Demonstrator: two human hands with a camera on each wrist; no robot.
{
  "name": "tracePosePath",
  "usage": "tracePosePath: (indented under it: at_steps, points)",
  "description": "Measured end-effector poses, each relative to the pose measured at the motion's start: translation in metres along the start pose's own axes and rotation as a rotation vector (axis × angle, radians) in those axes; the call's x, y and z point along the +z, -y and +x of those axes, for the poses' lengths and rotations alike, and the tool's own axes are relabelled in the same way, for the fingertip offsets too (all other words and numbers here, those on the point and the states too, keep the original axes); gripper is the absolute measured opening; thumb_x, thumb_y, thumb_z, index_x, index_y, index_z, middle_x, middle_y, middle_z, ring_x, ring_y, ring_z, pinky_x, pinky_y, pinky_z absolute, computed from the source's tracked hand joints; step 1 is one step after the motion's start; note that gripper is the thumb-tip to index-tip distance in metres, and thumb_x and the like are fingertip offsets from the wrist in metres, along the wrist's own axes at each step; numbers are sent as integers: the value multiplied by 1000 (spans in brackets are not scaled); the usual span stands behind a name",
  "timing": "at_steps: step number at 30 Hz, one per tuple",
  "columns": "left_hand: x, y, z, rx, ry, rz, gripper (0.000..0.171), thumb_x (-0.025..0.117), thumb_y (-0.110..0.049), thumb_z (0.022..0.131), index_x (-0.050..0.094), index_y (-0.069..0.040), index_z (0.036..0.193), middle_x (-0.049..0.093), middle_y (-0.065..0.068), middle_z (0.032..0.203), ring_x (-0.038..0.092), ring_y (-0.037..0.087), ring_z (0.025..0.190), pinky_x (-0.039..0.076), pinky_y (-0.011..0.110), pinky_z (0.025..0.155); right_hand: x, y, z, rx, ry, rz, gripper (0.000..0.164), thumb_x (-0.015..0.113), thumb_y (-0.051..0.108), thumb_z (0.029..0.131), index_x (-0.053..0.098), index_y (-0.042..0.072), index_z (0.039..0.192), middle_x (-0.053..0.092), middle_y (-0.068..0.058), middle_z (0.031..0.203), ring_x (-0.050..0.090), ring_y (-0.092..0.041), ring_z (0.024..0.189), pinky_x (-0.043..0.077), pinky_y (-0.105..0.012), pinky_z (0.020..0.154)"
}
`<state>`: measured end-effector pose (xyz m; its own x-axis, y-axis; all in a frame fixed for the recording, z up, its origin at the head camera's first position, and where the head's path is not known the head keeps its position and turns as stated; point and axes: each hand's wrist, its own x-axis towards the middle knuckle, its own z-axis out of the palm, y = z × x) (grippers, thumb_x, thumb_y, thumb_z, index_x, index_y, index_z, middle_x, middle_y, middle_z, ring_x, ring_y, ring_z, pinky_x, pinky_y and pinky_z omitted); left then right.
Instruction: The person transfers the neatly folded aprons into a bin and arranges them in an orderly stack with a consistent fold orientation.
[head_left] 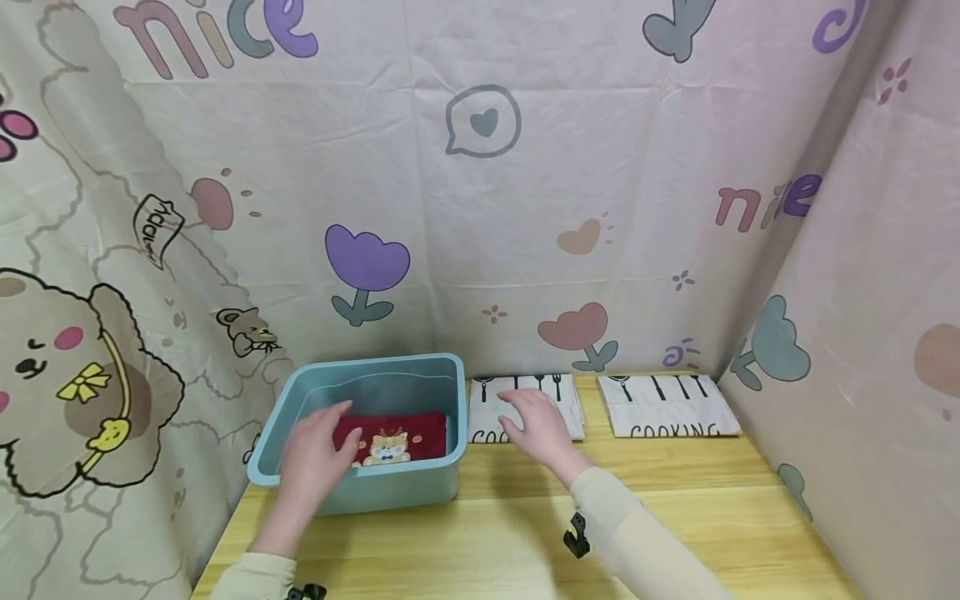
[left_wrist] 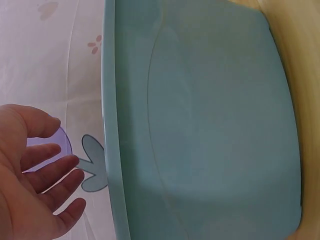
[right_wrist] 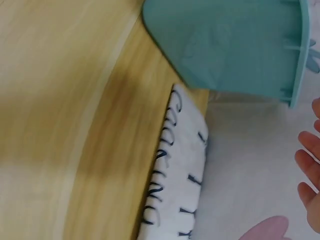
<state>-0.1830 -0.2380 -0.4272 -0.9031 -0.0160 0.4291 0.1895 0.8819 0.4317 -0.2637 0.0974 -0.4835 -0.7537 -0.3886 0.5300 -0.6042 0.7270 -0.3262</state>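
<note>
A blue-green plastic bin (head_left: 360, 492) stands on the left of the wooden table, with a folded dark red cloth (head_left: 427, 437) bearing a cartoon animal inside it. My left hand (head_left: 313, 454) hovers over the bin's near left part, its fingers loosely bent and holding nothing. In the left wrist view the left hand (left_wrist: 37, 175) appears beside the bin's rim. My right hand (head_left: 542, 429) is in the air over a folded white cloth (head_left: 487, 408) printed with utensils and lettering, just right of the bin. Its fingers are relaxed, with nothing between them.
Farther right lies a second folded white cloth (head_left: 667, 408) with "COOKING" lettering. Patterned curtains (head_left: 480, 208) hang behind the wooden table (head_left: 480, 542) and on both its sides. A black clip-like device (head_left: 576, 535) sits at the right wrist.
</note>
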Motion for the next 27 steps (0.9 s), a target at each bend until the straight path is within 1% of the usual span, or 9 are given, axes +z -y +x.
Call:
tracePosePath:
  at_steps: [2, 5, 10, 14, 19, 27]
  points:
    - [2, -3, -1, -1, 9, 6, 47, 71, -14, 89, 58, 3, 131, 60, 28, 125, 51, 48, 115, 39, 65, 95, 3, -5, -3, 7, -4, -9, 36, 71, 18, 89, 66, 5, 122, 68, -10, 119, 59, -31, 114, 41, -51, 102]
    - [5, -7, -2, 20, 6, 12, 47, 71, -14, 88, 59, 3, 130, 61, 27, 124, 52, 47, 115, 39, 66, 94, 6, -12, -6, 23, 1, -23, 36, 72, 18, 89, 65, 5, 122, 67, -11, 119, 58, -32, 114, 40, -51, 102]
    - [11, -14, -5, 78, -32, 30, 46, 74, -13, 85, 61, 2, 127, 64, 25, 120, 55, 46, 111, 40, 66, 90, 13, -26, -15, 59, 2, -42, 36, 74, 17, 88, 66, 6, 121, 68, -12, 118, 59, -32, 112, 41, -50, 100]
    - [16, -18, -7, 99, -51, 33, 47, 76, -12, 83, 63, 1, 126, 65, 23, 119, 56, 44, 110, 41, 65, 90, 20, -37, -22, 79, -5, -71, 36, 75, 16, 86, 67, 5, 119, 68, -12, 116, 59, -33, 111, 41, -50, 100]
    - [20, -23, -11, 115, -56, 17, 47, 77, -12, 82, 64, 0, 125, 65, 21, 119, 56, 42, 110, 41, 64, 92, 26, -48, -29, 110, 8, -101, 37, 76, 17, 85, 67, 6, 119, 68, -11, 117, 59, -32, 110, 42, -49, 100]
    - [26, -32, -15, 186, -110, -6, 47, 80, -8, 79, 66, -2, 123, 67, 16, 116, 57, 39, 108, 42, 61, 89, 34, -59, -35, 153, 43, -132, 35, 77, 14, 84, 68, 5, 117, 68, -13, 116, 60, -33, 109, 43, -48, 99]
